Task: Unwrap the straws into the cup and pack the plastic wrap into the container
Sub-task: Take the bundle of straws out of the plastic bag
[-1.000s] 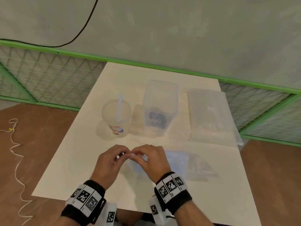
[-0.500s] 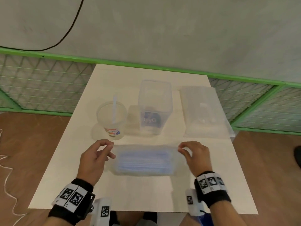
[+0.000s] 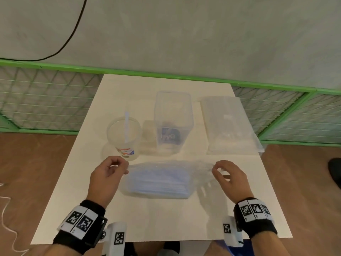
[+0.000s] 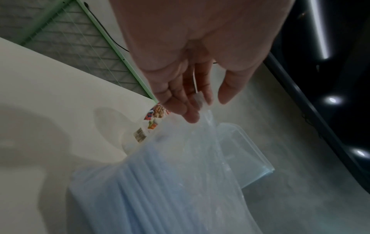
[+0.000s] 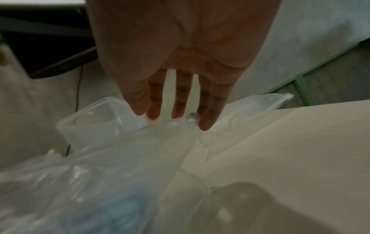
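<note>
A clear bag of wrapped blue straws point(image 3: 158, 180) hangs stretched between my hands just above the white table point(image 3: 166, 222). My left hand point(image 3: 121, 167) pinches its left end, with thumb and fingers closed on the film point(image 4: 206, 114). At the other end my right hand point(image 3: 216, 169) pinches the crumpled plastic edge point(image 5: 186, 121). Behind the left hand stands a clear cup point(image 3: 123, 137) with one white straw point(image 3: 126, 126) in it. A tall clear container point(image 3: 173, 122) stands right of the cup.
A flat pack of clear plastic point(image 3: 228, 124) lies at the back right of the table. A green mesh fence point(image 3: 46, 100) runs behind the table against a grey wall. Brown floor lies on both sides, with a white cord point(image 3: 7, 218) at the left.
A second ago my hands were together at the front middle. They have moved apart, and the straw bag is now stretched between them in front of the cup and container.
</note>
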Tool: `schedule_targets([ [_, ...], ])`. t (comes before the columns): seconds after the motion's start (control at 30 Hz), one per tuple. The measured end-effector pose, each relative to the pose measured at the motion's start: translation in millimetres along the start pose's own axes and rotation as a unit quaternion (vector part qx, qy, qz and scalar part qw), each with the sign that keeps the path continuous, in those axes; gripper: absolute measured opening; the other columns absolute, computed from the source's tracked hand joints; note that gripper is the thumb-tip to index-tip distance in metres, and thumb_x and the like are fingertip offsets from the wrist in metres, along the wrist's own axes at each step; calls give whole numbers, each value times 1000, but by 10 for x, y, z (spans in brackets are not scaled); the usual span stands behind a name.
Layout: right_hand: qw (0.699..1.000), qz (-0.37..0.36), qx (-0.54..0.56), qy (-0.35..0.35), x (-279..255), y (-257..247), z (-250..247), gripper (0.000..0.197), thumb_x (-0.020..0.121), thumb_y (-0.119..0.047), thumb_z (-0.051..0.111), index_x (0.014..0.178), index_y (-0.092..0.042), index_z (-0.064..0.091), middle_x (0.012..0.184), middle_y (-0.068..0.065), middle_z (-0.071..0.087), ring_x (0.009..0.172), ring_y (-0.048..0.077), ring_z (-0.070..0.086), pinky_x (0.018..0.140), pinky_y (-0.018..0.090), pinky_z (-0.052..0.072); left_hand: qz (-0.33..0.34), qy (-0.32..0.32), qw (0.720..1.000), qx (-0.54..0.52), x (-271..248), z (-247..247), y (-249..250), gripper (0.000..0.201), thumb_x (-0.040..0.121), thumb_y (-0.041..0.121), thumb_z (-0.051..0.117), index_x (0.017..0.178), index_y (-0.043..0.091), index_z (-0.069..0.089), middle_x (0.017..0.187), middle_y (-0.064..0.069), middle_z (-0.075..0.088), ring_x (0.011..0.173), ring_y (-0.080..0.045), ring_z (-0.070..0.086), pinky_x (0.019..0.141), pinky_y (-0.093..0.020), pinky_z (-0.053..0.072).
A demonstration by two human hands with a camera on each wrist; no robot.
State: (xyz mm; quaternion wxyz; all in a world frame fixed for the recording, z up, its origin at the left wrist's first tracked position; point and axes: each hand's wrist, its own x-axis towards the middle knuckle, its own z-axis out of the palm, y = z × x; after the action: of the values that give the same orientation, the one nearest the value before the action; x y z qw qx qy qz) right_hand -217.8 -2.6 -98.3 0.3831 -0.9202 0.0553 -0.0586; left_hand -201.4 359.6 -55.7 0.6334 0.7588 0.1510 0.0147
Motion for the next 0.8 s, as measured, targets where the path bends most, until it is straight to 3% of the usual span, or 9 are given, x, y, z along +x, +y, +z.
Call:
schedule_targets([
  [0.13, 994, 11, -94, -46, 47, -18, 128, 19, 92, -36, 64, 89, -26, 80, 117, -6, 61, 104, 22, 54, 88, 34, 45, -3, -5, 997, 78, 29, 94, 86, 10, 80, 17, 74, 75, 18, 66, 73, -9, 62, 63, -19, 54, 67, -24, 42],
  [0.23, 995, 12, -83, -48, 85, -132, 121, 8, 80, -34, 79, 85, -27, 78, 116, -6, 60, 105, 21, 50, 90, 29, 37, 8, -23, 988, 149, 46, 141, 128, 15, 76, 20, 78, 77, 18, 64, 68, 0, 51, 58, -12, 43, 57, -12, 37],
  [0.3, 995, -8, -73, -69, 86, -180, 108, 23, 70, -29, 85, 87, -31, 71, 115, -9, 55, 103, 17, 50, 89, 29, 39, 22, -46, 981, 185, 53, 157, 155, 19, 74, 20, 80, 79, 19, 62, 68, 2, 46, 60, -13, 41, 56, -14, 35],
  [0.43, 995, -46, -78, -42, 103, -188, 106, 37, 67, 0, 79, 73, -31, 58, 112, -7, 50, 94, 21, 56, 80, 35, 49, 88, -112, 956, 257, 45, 150, 188, 28, 70, 4, 78, 73, 22, 56, 72, 3, 44, 60, -12, 40, 58, -11, 34],
  [0.57, 983, -66, -171, -31, 144, -162, 148, 52, 68, 23, 58, 58, -26, 72, 122, 1, 57, 94, 24, 51, 78, 28, 41, 119, -142, 913, 364, 36, 179, 174, 26, 79, -2, 58, 68, 21, 64, 88, 1, 42, 70, -13, 46, 60, -13, 33],
  [0.63, 969, -48, -232, -66, 144, -246, 142, 58, 71, 21, 51, 74, -29, 79, 138, -3, 49, 108, 26, 42, 82, 24, 39, 109, -138, 878, 445, 51, 199, 170, 31, 85, -1, 51, 83, 20, 73, 95, 1, 40, 75, -16, 50, 63, -18, 35],
  [0.7, 951, -13, -292, -100, 118, -327, 129, 62, 78, 13, 46, 108, -33, 74, 155, -8, 28, 118, 27, 33, 85, 24, 45, 81, -154, 841, 512, 52, 217, 191, 43, 86, 3, 48, 115, 27, 67, 109, -1, 40, 87, -20, 52, 77, -26, 43],
  [0.73, 943, 3, -314, -112, 107, -360, 127, 67, 81, 10, 44, 125, -36, 64, 161, -8, 14, 122, 28, 29, 86, 26, 47, 62, -169, 821, 542, 57, 227, 182, 54, 85, 5, 47, 131, 33, 55, 124, -3, 39, 96, -22, 51, 85, -29, 45],
  [0.8, 934, 19, -329, -137, 82, -399, 132, 81, 84, 6, 41, 149, -42, 30, 163, -3, -12, 128, 32, 27, 91, 28, 47, 22, -196, 801, 566, 84, 251, 148, 77, 83, 6, 46, 146, 45, 25, 152, -6, 17, 113, -27, 45, 96, -35, 44],
])
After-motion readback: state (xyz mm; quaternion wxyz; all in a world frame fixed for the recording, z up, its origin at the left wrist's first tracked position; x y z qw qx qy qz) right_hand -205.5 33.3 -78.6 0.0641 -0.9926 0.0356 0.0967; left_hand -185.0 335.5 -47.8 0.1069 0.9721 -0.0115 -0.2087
